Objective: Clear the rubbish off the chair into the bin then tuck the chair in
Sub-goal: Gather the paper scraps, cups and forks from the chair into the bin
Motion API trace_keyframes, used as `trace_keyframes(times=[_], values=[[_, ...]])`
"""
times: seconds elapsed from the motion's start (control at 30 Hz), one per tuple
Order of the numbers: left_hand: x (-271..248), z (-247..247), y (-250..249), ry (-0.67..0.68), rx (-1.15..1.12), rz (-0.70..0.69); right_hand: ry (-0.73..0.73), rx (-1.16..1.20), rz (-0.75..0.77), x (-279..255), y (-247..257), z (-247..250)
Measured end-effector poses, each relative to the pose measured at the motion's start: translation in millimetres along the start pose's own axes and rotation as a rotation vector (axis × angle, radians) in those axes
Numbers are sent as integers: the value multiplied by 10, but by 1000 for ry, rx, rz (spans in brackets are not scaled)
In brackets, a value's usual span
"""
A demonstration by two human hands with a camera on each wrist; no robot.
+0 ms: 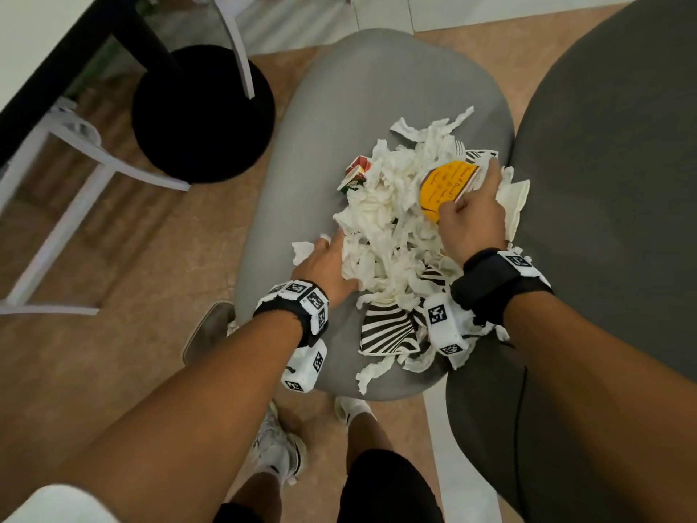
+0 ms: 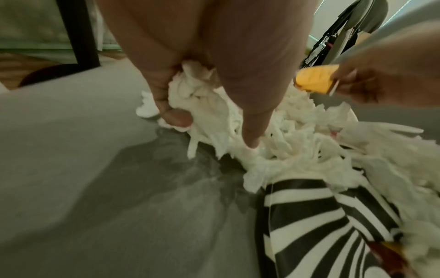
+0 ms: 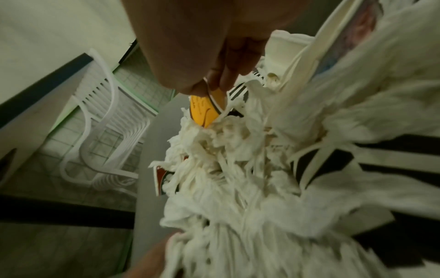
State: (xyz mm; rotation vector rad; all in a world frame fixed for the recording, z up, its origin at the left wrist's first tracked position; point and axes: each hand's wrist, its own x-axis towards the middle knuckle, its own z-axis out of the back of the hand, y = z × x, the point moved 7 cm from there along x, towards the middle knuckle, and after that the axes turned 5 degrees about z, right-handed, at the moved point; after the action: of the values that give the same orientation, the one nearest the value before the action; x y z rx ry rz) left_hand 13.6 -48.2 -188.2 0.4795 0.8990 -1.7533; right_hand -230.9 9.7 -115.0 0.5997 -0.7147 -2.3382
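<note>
Two hands (image 1: pixel 396 235) in crumpled, perhaps tissue, rubbish (image 1: pixel 388 228).

Dark handwriting-style lines run across the yellow card (image 1: pixel 443 188) pinched in the right hand (image 1: pixel 473 217), but the strokes are too small and blurred to read. The red and green carton (image 1: pixel 354 175) carries print too, unreadable here. Black-and-white square code markers (image 1: pixel 437 315) sit on the wrist units, no letters.
</note>
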Motion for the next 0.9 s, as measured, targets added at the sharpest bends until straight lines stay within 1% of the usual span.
trace_keyframes(times=[0.07, 0.1, 0.2, 0.3, 0.37, 0.43, 0.47, 0.53, 0.63, 0.7, 0.77, 0.83, 0.9], values=[[-6, -123, -49, 16, 58, -38, 26, 35, 75, -102, 100, -36], [-50, -125, -90, -5, 60, -59, 46, 49, 103, -154, 150, -58], [-208, -45, -74, -115, -80, -77, 80, 89, 145, -312, 246, -120], [-395, 221, 81, -269, -254, -77, 86, 119, 139, -446, 315, -201], [-489, 402, 286, -319, -368, -13, 108, 160, 114, -533, 368, -306], [-543, 520, 556, -339, -483, 111, 136, 193, 105, -628, 478, -434], [-586, 573, 651, -337, -546, 150, 147, 201, 114, -682, 543, -499], [-667, 654, 810, -351, -627, 176, 163, 214, 141, -798, 687, -629], [-844, 724, 1081, -398, -649, 232, 187, 225, 198, -985, 897, -847], [-944, 687, 1311, -396, -679, 243, 215, 197, 221, -1119, 995, -1018], [-1022, 590, 1549, -343, -699, 268, 241, 190, 239, -1253, 1072, -1174], [-1163, 502, 1902, -316, -749, 377, 280, 214, 249, -1434, 1163, -1387], [-1307, 466, 2231, -355, -796, 490, 343, 241, 227, -1618, 1219, -1611]])
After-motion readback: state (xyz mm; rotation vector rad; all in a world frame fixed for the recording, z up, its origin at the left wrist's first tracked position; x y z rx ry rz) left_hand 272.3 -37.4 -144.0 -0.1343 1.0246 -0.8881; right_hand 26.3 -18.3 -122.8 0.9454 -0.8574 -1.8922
